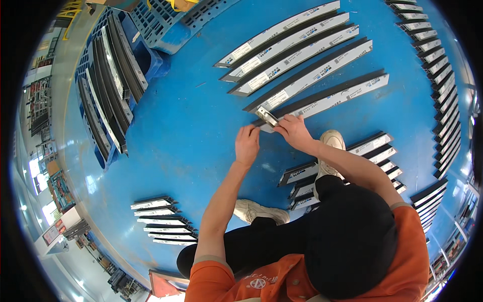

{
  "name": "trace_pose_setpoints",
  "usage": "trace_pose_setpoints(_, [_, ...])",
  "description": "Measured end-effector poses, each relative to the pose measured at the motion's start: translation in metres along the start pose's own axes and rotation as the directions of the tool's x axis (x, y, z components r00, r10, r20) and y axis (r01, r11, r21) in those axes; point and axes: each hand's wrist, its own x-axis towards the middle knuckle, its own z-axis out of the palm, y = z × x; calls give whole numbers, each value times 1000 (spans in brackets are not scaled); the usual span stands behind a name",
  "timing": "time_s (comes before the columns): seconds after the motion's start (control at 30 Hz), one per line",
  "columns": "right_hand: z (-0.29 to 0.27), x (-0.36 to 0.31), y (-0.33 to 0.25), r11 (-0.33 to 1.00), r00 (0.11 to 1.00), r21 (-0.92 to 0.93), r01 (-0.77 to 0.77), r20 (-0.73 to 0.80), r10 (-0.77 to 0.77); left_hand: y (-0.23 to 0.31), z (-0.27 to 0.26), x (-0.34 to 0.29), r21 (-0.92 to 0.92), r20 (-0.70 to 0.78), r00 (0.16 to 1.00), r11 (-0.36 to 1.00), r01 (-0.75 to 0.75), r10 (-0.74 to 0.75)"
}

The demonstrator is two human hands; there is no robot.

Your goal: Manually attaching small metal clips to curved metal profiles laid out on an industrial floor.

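A long dark profile with a white film strip (347, 97) lies on the blue floor, its near-left end between my hands. At that end sits a small shiny metal bracket (267, 116). My right hand (296, 132) is closed with its fingertips on the bracket's lower right end. Just left of it, my left hand (247, 144) has its fingers curled together on the tip of the profile. The left fingertips are partly hidden, so the exact grip there is hard to see. Another filmed profile (314, 75) lies right behind, its end close to the bracket.
More long profiles (297, 55) lie side by side farther back. Blue pallets stand at the left, one bearing dark profiles (108, 80). Short mitred pieces lie at the lower left (163, 221) and beside my right shoe (332, 143). A long row of pieces (445, 100) lines the right.
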Motion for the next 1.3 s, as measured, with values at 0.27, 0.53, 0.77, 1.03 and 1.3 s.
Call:
trace_pose_setpoints(0.27, [3,30,-1,997,997,32,-66,-28,67,-17,-5,24,152,-10,996,984,-89,91])
trace_pose_setpoints(0.53, [5,36,-3,998,998,-41,-37,42,38,-22,-5,27,244,12,990,960,-141,142])
trace_pose_setpoints(0.77, [6,40,-7,996,995,-71,-54,79,59,-17,-5,30,321,95,984,931,-175,153])
trace_pose_setpoints(1.03, [8,40,-5,995,994,-84,-48,98,56,-13,-2,30,242,87,992,964,-107,89])
trace_pose_setpoints(1.3, [0,42,-4,998,983,-42,-45,178,52,-12,-9,19,2,-86,996,1000,6,-5])
